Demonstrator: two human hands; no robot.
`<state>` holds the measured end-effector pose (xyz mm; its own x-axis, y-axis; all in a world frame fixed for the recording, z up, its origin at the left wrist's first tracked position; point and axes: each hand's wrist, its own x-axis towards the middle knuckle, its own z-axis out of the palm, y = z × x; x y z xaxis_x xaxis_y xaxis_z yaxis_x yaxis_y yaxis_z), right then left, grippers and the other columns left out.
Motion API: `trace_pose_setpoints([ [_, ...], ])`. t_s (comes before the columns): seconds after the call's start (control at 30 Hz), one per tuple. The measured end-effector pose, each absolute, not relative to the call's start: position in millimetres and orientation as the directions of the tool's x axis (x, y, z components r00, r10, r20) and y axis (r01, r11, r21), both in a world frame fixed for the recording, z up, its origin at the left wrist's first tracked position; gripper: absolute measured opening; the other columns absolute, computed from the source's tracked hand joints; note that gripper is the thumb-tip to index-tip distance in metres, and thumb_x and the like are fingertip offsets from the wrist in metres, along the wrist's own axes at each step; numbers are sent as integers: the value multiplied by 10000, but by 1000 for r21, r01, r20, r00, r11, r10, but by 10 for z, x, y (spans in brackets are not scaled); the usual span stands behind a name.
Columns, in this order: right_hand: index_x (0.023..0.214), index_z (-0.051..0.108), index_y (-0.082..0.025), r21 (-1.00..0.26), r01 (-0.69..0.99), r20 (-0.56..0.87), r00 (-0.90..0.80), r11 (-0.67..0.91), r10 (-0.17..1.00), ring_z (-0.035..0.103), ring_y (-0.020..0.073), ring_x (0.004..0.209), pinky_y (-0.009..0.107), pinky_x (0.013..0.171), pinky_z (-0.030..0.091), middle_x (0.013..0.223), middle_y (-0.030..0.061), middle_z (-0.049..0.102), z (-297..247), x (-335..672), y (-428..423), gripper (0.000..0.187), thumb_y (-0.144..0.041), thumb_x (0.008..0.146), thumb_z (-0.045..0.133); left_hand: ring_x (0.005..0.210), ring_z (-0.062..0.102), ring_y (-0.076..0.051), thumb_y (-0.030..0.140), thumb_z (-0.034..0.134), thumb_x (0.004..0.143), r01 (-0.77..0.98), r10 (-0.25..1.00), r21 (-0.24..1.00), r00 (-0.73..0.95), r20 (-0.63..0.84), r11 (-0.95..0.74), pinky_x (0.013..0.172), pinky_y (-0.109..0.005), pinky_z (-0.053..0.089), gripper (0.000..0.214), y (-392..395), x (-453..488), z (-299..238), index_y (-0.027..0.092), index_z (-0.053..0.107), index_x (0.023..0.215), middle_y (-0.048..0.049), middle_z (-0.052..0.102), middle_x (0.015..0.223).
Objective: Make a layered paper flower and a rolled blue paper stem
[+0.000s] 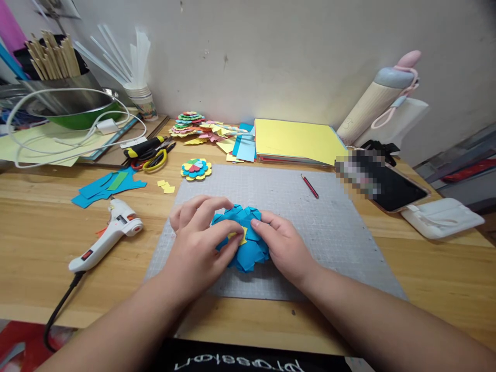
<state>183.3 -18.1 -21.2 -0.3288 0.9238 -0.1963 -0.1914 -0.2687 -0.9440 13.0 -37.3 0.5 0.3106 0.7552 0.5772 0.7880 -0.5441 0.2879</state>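
Note:
A blue folded-paper flower (250,256) is held just over the grey cutting mat (329,248). My right hand (289,245) grips its right edge, thumb on top and fingers beneath. At the flower's middle lies a small yellow paper piece (244,236). My left hand (203,237) reaches in from the left, its thumb and index finger closed together on that yellow piece and its other fingers curved above the petals. The left hand partly hides the flower's left side.
On the left lie a white hot glue gun (112,232), blue paper scraps (104,187) and yellow paper squares (166,186). Behind the mat are a layered paper flower (196,169), scissors (155,160) and a yellow paper stack (296,139). A pencil (310,186) and a phone (399,181) lie right.

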Motion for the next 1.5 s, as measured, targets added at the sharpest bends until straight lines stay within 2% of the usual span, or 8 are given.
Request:
trace_pose_setpoints([
  [0.3, 841, 627, -173, -956, -157, -185, -336, -249, 924, 447, 105, 573, 242, 554, 400, 675, -23, 548, -208, 1838, -188, 275, -444, 796, 609, 1099, 497, -286, 224, 653, 846, 779, 751, 283, 331, 571, -559, 897, -450, 334, 110, -347, 142, -17, 270, 722, 773, -66, 621, 1131],
  [0.73, 804, 627, -173, -947, -168, -212, -307, -272, 928, 424, 92, 534, 224, 506, 379, 636, -36, 533, -197, 1817, -196, 255, -427, 798, 602, 1124, 495, -295, 274, 655, 858, 795, 766, 292, 305, 566, -532, 918, -485, 342, 116, -358, 149, -44, 308, 744, 791, -52, 616, 1164],
  [1.0, 767, 597, -180, -972, -81, -192, -276, -222, 942, 422, 100, 556, 230, 519, 379, 634, -34, 505, -213, 1830, -212, 241, -411, 834, 571, 1146, 467, -308, 283, 653, 859, 822, 766, 261, 290, 574, -507, 919, -494, 308, 122, -374, 168, -82, 325, 741, 787, -40, 627, 1180],
  [1.27, 773, 602, -178, -956, -111, -229, -293, -271, 928, 416, 101, 537, 232, 503, 366, 625, -37, 510, -212, 1812, -184, 261, -438, 798, 597, 1121, 470, -294, 272, 632, 871, 807, 775, 285, 301, 555, -518, 913, -472, 313, 141, -358, 173, -91, 309, 739, 787, -41, 622, 1157],
  [1.5, 767, 613, -185, -960, -105, -221, -289, -260, 931, 411, 105, 532, 238, 500, 359, 610, -41, 498, -199, 1813, -194, 268, -451, 798, 604, 1156, 442, -305, 265, 617, 877, 816, 782, 259, 327, 532, -517, 937, -486, 311, 146, -377, 163, -76, 313, 740, 816, -48, 606, 1192],
])
